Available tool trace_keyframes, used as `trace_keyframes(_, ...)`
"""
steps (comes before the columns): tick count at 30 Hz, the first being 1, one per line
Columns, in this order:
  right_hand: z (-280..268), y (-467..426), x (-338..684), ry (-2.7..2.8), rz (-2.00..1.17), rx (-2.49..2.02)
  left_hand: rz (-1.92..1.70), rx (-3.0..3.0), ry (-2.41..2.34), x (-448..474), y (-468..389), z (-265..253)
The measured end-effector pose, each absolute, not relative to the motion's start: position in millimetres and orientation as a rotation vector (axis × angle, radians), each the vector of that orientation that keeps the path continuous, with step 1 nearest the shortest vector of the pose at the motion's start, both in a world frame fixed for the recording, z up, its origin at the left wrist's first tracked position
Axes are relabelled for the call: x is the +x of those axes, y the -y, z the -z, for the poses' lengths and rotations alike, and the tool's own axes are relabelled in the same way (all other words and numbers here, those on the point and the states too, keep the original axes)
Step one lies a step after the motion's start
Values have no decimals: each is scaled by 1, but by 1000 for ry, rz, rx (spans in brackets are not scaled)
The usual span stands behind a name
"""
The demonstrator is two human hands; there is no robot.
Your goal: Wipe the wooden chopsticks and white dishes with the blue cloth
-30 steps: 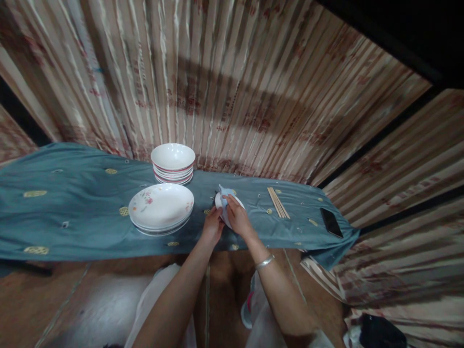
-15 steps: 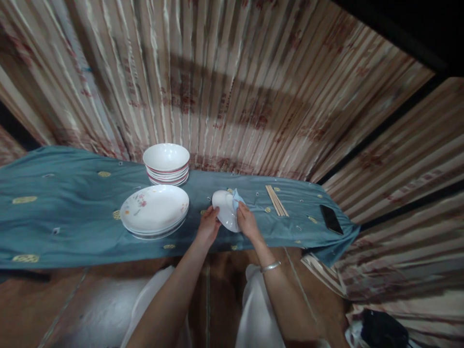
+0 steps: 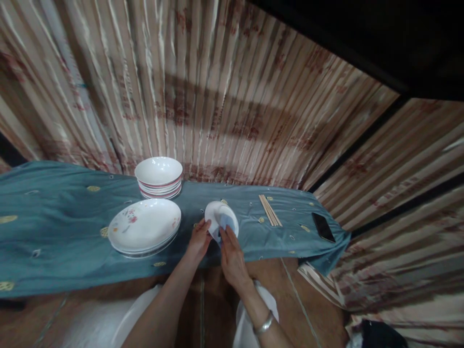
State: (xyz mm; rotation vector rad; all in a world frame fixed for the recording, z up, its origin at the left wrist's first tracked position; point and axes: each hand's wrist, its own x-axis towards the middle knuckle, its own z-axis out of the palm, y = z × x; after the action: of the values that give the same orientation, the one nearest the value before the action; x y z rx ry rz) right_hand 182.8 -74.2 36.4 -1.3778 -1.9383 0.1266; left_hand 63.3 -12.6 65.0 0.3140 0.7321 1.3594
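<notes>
A small white dish (image 3: 214,212) is held up over the front part of the table, tilted toward me. My left hand (image 3: 200,238) grips its left rim, thumb on the upper face. A light blue cloth (image 3: 226,221) lies against the face of the dish, pressed there by the fingers of my right hand (image 3: 231,253). Part of the cloth is hidden under those fingers. Left of my hands sits a stack of large oval plates (image 3: 145,224) with a floral print. Behind it stands a stack of white bowls (image 3: 158,172) with red rims.
Several wooden chopsticks (image 3: 270,211) lie to the right of the dish. A black phone (image 3: 323,227) rests near the right end of the table. The teal tablecloth (image 3: 68,232) covers the table, with a patterned curtain (image 3: 213,121) hanging behind.
My right hand has moved with the cloth from the right rim onto the middle of the dish. The dish has turned in my left hand. The view has shifted slightly.
</notes>
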Motion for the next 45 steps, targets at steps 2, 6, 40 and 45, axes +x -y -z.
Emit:
trace_keyframes(2,-40,72,177,2011,-58,-1339,-1359,318,-727,62,12,-65)
trace_keyframes(6,-51,53,170,2100,24,-1289,-1357,393,-699,60,11,-67)
trace_keyframes(40,-4,-40,241,1614,-371,-1554,-1318,356,-807,57,-13,-58)
trace_keyframes(45,-4,-21,245,1614,-349,-1580,-1318,374,-800,56,-17,-57)
